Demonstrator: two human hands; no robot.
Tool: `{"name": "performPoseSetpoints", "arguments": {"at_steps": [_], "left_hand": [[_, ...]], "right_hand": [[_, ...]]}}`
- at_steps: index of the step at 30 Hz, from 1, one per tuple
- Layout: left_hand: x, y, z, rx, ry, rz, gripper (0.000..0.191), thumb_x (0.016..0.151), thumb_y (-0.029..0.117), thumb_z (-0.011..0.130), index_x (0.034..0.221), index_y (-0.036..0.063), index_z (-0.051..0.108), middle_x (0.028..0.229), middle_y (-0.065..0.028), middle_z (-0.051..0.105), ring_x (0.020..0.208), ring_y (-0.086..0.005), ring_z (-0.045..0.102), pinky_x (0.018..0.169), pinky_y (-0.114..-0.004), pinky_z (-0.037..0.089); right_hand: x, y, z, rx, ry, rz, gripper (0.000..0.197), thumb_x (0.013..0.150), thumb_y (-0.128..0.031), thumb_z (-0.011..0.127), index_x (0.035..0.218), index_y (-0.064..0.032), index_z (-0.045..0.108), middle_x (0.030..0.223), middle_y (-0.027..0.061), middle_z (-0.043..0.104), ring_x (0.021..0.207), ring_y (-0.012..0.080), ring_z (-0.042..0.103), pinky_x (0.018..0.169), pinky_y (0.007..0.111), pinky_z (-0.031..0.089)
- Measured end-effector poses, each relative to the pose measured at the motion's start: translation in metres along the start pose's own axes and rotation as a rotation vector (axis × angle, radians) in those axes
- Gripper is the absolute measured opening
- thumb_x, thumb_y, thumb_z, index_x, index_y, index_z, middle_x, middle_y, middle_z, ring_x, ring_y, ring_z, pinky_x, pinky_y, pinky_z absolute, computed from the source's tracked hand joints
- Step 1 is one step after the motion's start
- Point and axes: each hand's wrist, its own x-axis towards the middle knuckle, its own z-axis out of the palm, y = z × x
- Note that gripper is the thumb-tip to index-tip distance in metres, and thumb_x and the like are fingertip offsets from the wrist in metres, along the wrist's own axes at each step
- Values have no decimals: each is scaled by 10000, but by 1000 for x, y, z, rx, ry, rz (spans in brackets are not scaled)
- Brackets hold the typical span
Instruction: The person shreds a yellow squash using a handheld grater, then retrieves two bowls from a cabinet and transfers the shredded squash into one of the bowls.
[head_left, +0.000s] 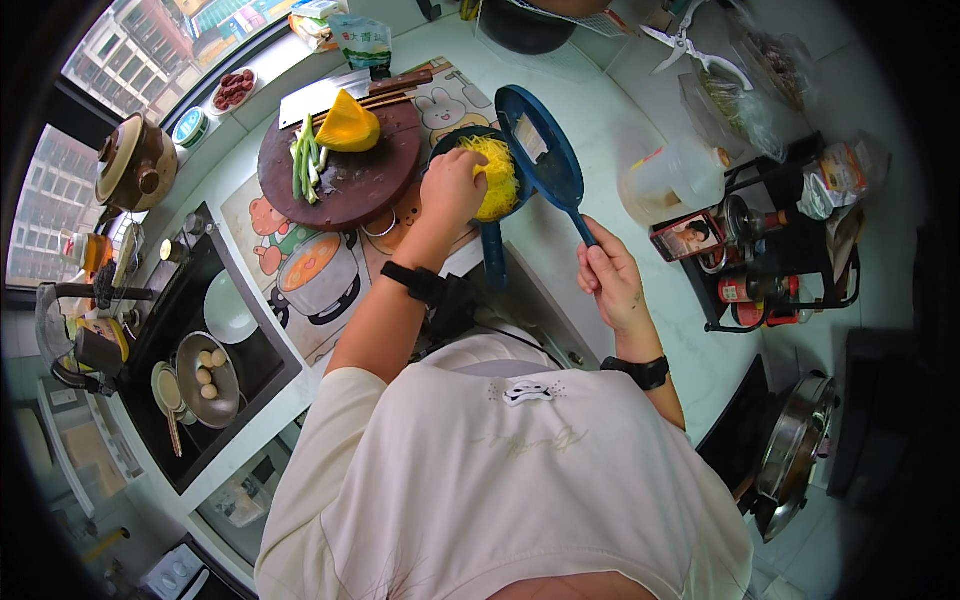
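Note:
My left hand (454, 186) reaches over a blue long-handled vessel (493, 251) heaped with thin yellow shreds (496, 184). Its curled fingertips meet the shreds; whether they grip any is hidden. My right hand (611, 274) is closed around the handle of a second blue round vessel (555, 180), held tilted beside the first. A pale rectangular patch shows inside it. To the left, a round dark red chopping board (360, 191) carries a yellow pumpkin wedge (349, 127), spring onions (304, 165), a pair of chopsticks (397, 99) and a cleaver (322, 97).
A dark sink (274, 379) on the left holds a metal bowl (206, 409) with several round pale items. A clay pot (139, 165) stands by the window. At the right are a plastic jug (667, 184), a black rack (776, 322) and a steel pot (791, 435).

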Motion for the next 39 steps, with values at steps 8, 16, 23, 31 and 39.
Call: {"name": "performPoseSetpoints", "arguments": {"at_steps": [8, 16, 23, 31, 39], "left_hand": [[28, -9, 12, 445, -276, 18, 474, 730, 215, 641, 1196, 175, 562, 1119, -85, 590, 1069, -274, 534, 875, -366, 448], [30, 13, -24, 515, -802, -10, 473, 727, 204, 633, 1196, 192, 574, 1057, -79, 627, 971, -293, 608, 806, -369, 492], [38, 6, -15, 284, -639, 43, 400, 745, 182, 598, 1143, 205, 615, 1073, -76, 619, 1029, -299, 582, 838, -354, 485], [33, 5, -12, 283, -703, 49, 405, 762, 158, 602, 1160, 230, 615, 1108, -89, 583, 1069, -295, 550, 885, -368, 464], [43, 14, -41, -13, -205, 160, 158, 765, 51, 571, 908, 89, 626, 887, -120, 622, 804, -319, 618, 695, -387, 503]], "right_hand": [[4, -2, 1, 24, -17, -1, 413, 954, -135, 471, 1342, -10, 407, 879, 26, 505, 589, 56, 375, 531, 201, 352], [2, 0, -7, 37, 24, 13, 412, 948, -137, 483, 1335, -12, 416, 888, 29, 505, 590, 56, 373, 526, 197, 348], [6, -4, -7, 26, 12, 12, 409, 947, -123, 477, 1338, -18, 417, 889, 33, 505, 592, 57, 372, 532, 193, 352], [8, -6, -7, 29, 20, 18, 407, 949, -115, 471, 1339, -17, 415, 887, 36, 508, 599, 61, 379, 535, 197, 356], [8, -4, -7, -1, 39, 4, 400, 949, -113, 465, 1333, -13, 420, 879, 38, 510, 588, 63, 384, 531, 195, 353]]}}
